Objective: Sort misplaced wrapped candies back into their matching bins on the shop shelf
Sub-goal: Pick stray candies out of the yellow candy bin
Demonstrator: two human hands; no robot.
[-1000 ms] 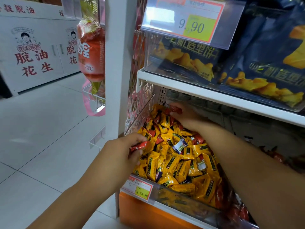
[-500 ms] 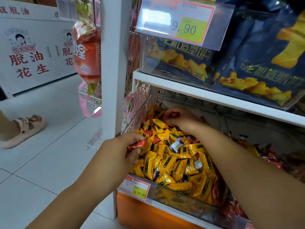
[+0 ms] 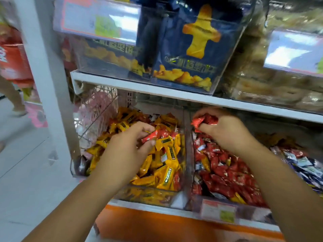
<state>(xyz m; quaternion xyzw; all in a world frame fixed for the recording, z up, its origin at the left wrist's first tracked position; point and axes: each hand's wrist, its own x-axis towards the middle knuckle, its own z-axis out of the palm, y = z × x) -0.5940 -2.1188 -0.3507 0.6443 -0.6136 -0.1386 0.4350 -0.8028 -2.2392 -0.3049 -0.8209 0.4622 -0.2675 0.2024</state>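
Two clear bins stand side by side on the lower shelf. The left bin (image 3: 148, 194) is full of yellow wrapped candies with a few red ones mixed in. The right bin (image 3: 188, 154) holds mostly red candies with a few yellow ones. My left hand (image 3: 127, 145) hovers over the yellow bin and pinches a red candy (image 3: 150, 136) between thumb and fingers. My right hand (image 3: 225, 131) is above the back of the red bin, fingers curled round several red candies (image 3: 203, 120).
The white upper shelf (image 3: 157, 88) with boxes of dark blue snack bags hangs close above both hands. A white upright post (image 3: 43, 75) stands left of the bins. Blue and white candies (image 3: 304, 165) fill a further bin at right. A person walks on the floor at far left.
My right hand has moved from the back of the yellow bin across the divider to the red bin, carrying red candies. The left hand still pinches its red candy. The view has shifted right.
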